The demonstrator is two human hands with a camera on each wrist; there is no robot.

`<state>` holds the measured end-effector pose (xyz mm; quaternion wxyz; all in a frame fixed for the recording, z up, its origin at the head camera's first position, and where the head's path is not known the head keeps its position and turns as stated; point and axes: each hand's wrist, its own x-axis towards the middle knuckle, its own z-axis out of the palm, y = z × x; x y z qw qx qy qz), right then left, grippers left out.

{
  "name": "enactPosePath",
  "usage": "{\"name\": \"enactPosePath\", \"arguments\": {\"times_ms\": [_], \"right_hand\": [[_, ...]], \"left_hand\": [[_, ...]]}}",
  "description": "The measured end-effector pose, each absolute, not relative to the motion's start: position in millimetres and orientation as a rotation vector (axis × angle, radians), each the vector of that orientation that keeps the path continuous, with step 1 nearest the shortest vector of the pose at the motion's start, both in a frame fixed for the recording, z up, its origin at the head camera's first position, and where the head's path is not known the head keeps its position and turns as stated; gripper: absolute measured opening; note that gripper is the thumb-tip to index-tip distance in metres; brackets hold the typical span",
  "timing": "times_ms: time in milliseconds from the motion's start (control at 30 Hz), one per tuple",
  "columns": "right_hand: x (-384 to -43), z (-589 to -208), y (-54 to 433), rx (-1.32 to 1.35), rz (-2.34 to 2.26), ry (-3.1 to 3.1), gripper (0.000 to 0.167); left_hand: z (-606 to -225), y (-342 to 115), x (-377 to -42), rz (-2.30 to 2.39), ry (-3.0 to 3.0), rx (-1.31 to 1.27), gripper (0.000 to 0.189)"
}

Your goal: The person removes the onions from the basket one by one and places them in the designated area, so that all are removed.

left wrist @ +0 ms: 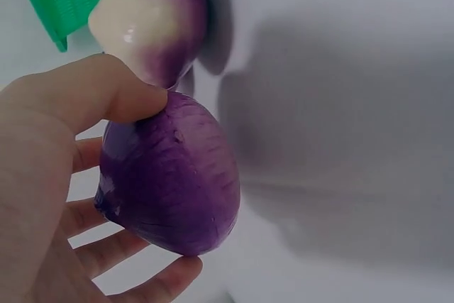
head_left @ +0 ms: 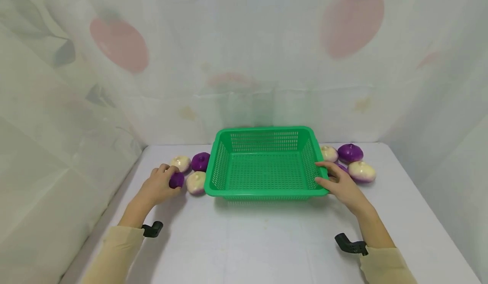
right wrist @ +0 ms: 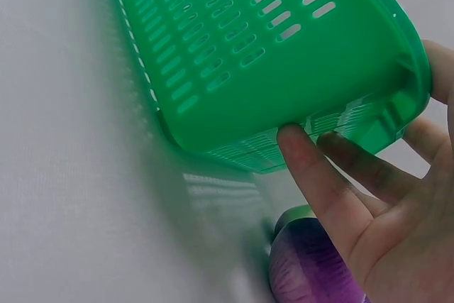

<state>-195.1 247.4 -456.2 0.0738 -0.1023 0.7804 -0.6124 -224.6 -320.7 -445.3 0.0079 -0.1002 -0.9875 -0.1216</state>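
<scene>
My left hand [head_left: 157,187] grips a glossy purple onion [left wrist: 170,175], thumb on one side and fingers round the other, left of a green plastic basket [head_left: 267,193]. Next to it are a cream-and-purple turnip-like vegetable [head_left: 196,183], a second cream one [head_left: 181,162] and another purple onion [head_left: 200,161]. My right hand [head_left: 346,193] holds the basket by its right rim, with fingertips against the outside wall in the right wrist view. The basket's inside is bare, and its front edge appears raised off the table. Beneath that hand, a purple onion [right wrist: 308,264] is partly hidden.
Right of the basket lie a purple onion [head_left: 350,152], a cream-and-purple vegetable [head_left: 362,172] and a cream one [head_left: 329,153] partly covered by the rim. A white table [head_left: 263,246] carries everything. Pale printed curtains [head_left: 244,55] hang behind and along both sides.
</scene>
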Motion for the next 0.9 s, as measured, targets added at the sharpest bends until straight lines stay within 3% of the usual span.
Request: {"name": "enactPosePath", "arguments": {"times_ms": [900], "right_hand": [[-196.7, -457.8, 249.7, -0.297, -1.792, 2.375, 0.060]], "left_hand": [[-456.3, -326.3, -222.8, -0.398, -3.139, -0.285, 0.064]]}}
